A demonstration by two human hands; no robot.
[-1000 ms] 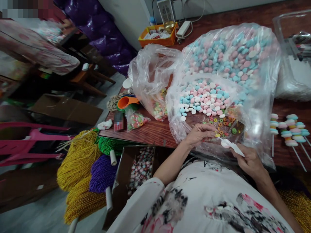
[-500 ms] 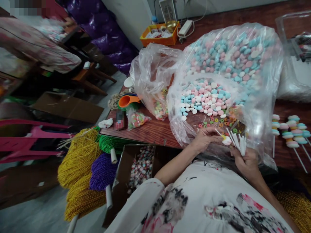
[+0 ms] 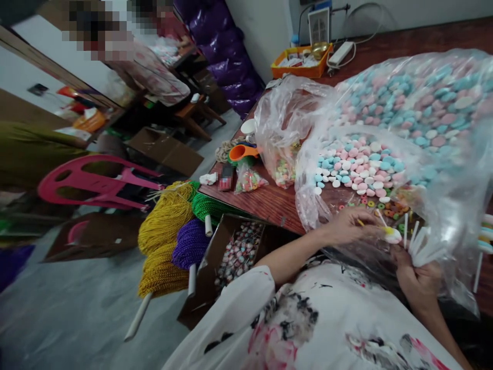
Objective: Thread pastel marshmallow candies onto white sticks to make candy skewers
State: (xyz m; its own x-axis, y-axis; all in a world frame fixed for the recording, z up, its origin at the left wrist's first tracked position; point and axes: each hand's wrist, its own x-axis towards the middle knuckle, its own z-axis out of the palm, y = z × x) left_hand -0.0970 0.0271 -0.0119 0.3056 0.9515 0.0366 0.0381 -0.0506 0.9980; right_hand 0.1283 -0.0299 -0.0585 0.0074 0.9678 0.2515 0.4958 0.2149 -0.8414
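Note:
My right hand (image 3: 418, 272) is closed around a bundle of white sticks (image 3: 423, 249), which fan upward from the fingers. By its thumb is a small white disc with a yellow patch (image 3: 392, 236), and a thin pale stick (image 3: 381, 218) rises next to it. My left hand (image 3: 353, 225) reaches in from the left with its fingers curled, the fingertips at the disc. What lies between those fingertips is too small to make out. Behind the hands, pink, blue and white discs (image 3: 362, 167) spill from a clear plastic bag (image 3: 435, 149), with small coloured rings (image 3: 391, 205) in front.
Left along the table (image 3: 265, 208) are an orange scoop (image 3: 242, 152) and a small bag of coloured pieces (image 3: 249, 179). Below stand a cardboard box (image 3: 202, 288) of small pieces and yellow bead strands (image 3: 165, 231). A pink chair (image 3: 103, 180) and another person are farther left.
The view has swung left, so the table sits farther right in the picture. My hands remain close together, and the sticks in my right hand are more spread out.

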